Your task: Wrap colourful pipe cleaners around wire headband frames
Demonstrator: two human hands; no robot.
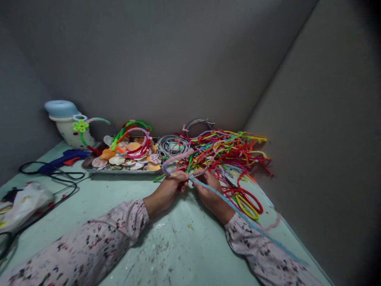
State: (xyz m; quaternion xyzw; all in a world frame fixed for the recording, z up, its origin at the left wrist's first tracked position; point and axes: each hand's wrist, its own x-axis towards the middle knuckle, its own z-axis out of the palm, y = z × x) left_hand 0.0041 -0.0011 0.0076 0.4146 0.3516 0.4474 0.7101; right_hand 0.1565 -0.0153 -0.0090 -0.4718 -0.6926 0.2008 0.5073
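While a person in flowered sleeves works at a pale green table (pixel 166 254), I see both hands meet near the middle, just in front of a heap of craft pieces. With thumb and fingertips pinched together, the left hand (pixel 172 188) grips a thin curved band (pixel 178 156) wrapped in fuzzy purple and pink, which arches up and away from the knuckles. Close beside it, almost touching, the right hand (pixel 208 192) has its thumb and forefinger closed on a fuzzy blue strip (pixel 218 193) — one end sits at the fingertips, and the rest trails over the right wrist and along the sleeve. The remaining right fingers are curled, and I cannot tell whether they hold anything. Beyond the hands, to the right, lies a tangled pile of fuzzy sticks (pixel 226 149) in red, green, yellow and pink, with scissors (pixel 241 191) with red and yellow handles at its near edge. Left of the pile are coils of grey wire (pixel 166 145), then a metal tray (pixel 125 171) full of seashells (pixel 117 160) with colourful fuzzy hoops (pixel 145 139) resting on top. Farther left stand a white cup (pixel 67 129) with a blue lid and, nearer, a blue glue gun (pixel 59 159), a black cord (pixel 12 236) and a crumpled plastic bag (pixel 32 198).
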